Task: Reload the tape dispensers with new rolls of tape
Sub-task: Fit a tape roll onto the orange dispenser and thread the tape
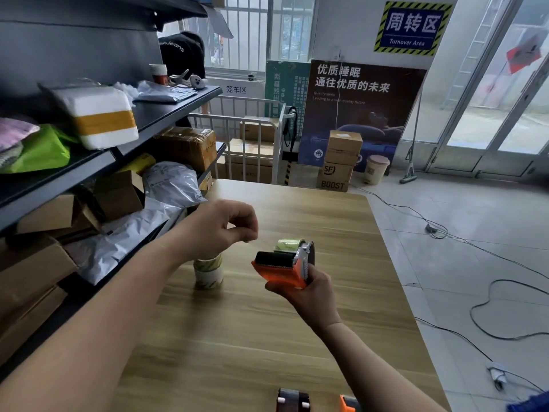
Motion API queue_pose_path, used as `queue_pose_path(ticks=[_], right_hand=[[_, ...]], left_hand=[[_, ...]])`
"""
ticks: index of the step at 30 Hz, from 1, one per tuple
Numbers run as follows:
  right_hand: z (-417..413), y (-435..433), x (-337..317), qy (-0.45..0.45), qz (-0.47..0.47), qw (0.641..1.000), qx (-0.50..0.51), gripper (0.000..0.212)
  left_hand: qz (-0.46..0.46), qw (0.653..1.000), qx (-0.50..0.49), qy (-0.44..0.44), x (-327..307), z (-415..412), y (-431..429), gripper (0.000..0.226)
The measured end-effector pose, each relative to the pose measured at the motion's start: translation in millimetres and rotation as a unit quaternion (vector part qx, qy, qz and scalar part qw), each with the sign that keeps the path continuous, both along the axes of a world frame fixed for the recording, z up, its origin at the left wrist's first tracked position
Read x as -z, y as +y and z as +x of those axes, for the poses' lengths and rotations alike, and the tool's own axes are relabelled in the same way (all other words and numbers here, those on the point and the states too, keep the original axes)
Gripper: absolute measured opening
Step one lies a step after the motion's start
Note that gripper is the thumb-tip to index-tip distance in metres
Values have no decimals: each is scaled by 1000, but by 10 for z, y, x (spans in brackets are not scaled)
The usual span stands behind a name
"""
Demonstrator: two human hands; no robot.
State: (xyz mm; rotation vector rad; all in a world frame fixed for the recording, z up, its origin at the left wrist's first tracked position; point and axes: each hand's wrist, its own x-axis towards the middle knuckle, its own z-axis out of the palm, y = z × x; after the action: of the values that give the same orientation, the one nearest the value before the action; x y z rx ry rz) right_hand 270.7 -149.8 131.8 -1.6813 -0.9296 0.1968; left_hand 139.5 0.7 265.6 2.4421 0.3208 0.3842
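My right hand [309, 295] grips an orange tape dispenser [282, 267] above the wooden table [297, 337]. A roll of pale tape [289, 245] sits inside the dispenser. My left hand [219, 227] hovers just left of it with thumb and fingers pinched together, seemingly on the clear tape end, which is hard to make out. Two rolls of tape [208, 272] stand stacked on the table below my left wrist. A second dispenser [297, 401], dark with orange parts, lies at the table's near edge, partly cut off.
Dark shelving [89, 173] full of parcels, bags and cardboard boxes lines the left side. Beyond the table stand a metal cage trolley [252, 144], stacked boxes [338, 162] and a bin [375, 169]. Cables [475, 307] trail across the tiled floor on the right.
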Motion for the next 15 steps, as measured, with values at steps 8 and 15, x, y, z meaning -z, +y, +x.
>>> queue_pose_path(ticks=[8,15], right_hand=[[-34,74,35,51,-2,998,25,47],[-36,119,23,47,-49,998,-3,48]], left_hand=[[9,1000,2,2,-16,-50,30,27],[31,999,0,-5,-44,-5,-5,26]])
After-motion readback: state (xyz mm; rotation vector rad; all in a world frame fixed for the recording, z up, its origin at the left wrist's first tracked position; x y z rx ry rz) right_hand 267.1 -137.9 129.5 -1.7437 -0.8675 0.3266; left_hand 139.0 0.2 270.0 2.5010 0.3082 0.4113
